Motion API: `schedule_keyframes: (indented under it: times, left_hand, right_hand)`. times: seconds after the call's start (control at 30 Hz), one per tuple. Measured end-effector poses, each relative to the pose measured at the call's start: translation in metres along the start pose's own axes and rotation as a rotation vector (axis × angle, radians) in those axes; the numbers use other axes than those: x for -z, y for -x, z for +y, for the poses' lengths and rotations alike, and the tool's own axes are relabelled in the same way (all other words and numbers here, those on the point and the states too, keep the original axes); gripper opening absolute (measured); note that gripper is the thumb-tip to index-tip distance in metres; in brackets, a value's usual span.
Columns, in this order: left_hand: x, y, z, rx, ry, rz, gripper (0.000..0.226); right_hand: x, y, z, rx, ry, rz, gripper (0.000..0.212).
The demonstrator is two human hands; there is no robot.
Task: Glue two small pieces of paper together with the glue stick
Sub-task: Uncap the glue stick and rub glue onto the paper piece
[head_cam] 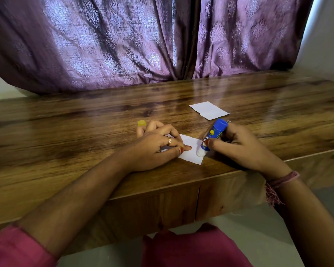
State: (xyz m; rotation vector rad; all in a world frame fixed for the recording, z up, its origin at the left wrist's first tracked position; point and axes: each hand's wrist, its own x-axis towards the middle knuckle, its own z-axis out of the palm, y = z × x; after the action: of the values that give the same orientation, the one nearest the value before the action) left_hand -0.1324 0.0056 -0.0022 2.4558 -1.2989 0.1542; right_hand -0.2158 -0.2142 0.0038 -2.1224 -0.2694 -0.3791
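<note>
A small white paper [191,151] lies near the front edge of the wooden table [85,132]. My left hand [158,145] presses its left part down with thumb and index finger, while its curled outer fingers hold the yellow cap [141,123]. My right hand [239,147] grips the blue glue stick [213,134], tilted, with its white tip touching the right part of that paper. A second white paper [209,110] lies flat further back, apart from both hands.
A purple patterned curtain [143,41] hangs along the table's far edge. The table front has drawer panels [229,191] below the edge. A thread band [278,184] circles my right wrist. Bare wood extends left and right of the papers.
</note>
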Motion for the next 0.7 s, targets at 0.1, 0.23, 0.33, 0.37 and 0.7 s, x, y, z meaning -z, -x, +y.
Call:
schedule_keyframes:
  times: [0.1,0.23,0.33,0.37,0.7]
  left_hand:
    - [0.001,0.000,0.000,-0.003,0.001,-0.004,0.030]
    - [0.002,0.000,0.001,-0.005,-0.001,-0.006,0.032]
    - [0.002,0.000,0.002,-0.005,-0.004,-0.006,0.030]
    - [0.002,0.000,0.003,-0.006,-0.005,-0.004,0.027]
    - [0.002,0.000,0.003,0.003,-0.009,-0.008,0.033]
  right_hand:
    - [0.001,-0.001,0.001,-0.009,0.011,0.035,0.058]
    - [-0.001,0.002,-0.003,0.028,-0.004,-0.006,0.050]
    - [-0.001,0.001,-0.004,0.012,-0.026,-0.014,0.052]
    - [0.000,0.001,-0.004,0.006,-0.021,-0.001,0.052]
    - [0.001,0.003,-0.006,0.032,0.019,-0.026,0.029]
